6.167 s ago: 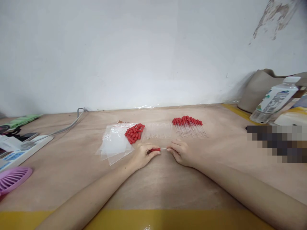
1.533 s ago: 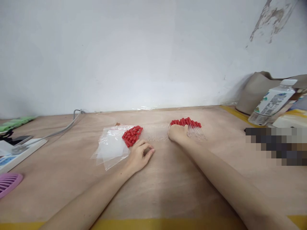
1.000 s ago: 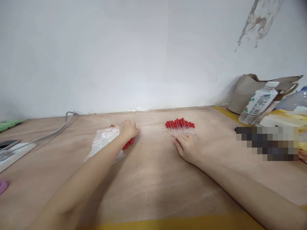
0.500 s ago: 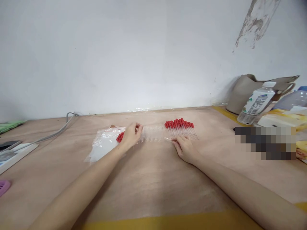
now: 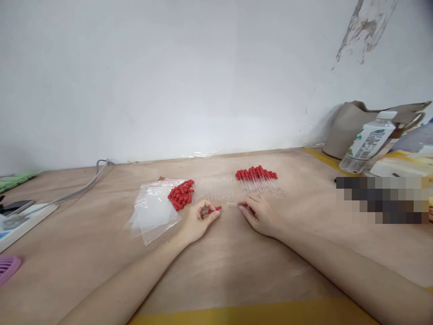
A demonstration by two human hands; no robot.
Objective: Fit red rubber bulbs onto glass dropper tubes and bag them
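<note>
My left hand (image 5: 199, 221) pinches a red rubber dropper bulb (image 5: 216, 209), its end pointing right. Facing it across a small gap, my right hand (image 5: 259, 214) grips a clear dropper tube (image 5: 232, 205) whose end sticks out to the left. Behind my left hand lies a pile of loose red bulbs (image 5: 181, 195), partly over clear plastic zip bags (image 5: 152, 210). A row of bare clear tubes (image 5: 213, 188) lies side by side behind the gap between my hands. Beyond my right hand, several droppers with red bulbs fitted (image 5: 259, 176) lie in a slanting row.
At the right stand a plastic bottle (image 5: 367, 142) and a grey-beige bag (image 5: 341, 128), near a blurred-out patch (image 5: 382, 201). A grey cable (image 5: 81, 185) runs to a white power strip (image 5: 29, 223) at the left. A pink slotted object (image 5: 10, 268) sits near the left edge.
My left hand has come from the bulb pile toward the middle and nearer me, now with a red bulb in its fingers. My right hand still holds the tube, nearly in place.
</note>
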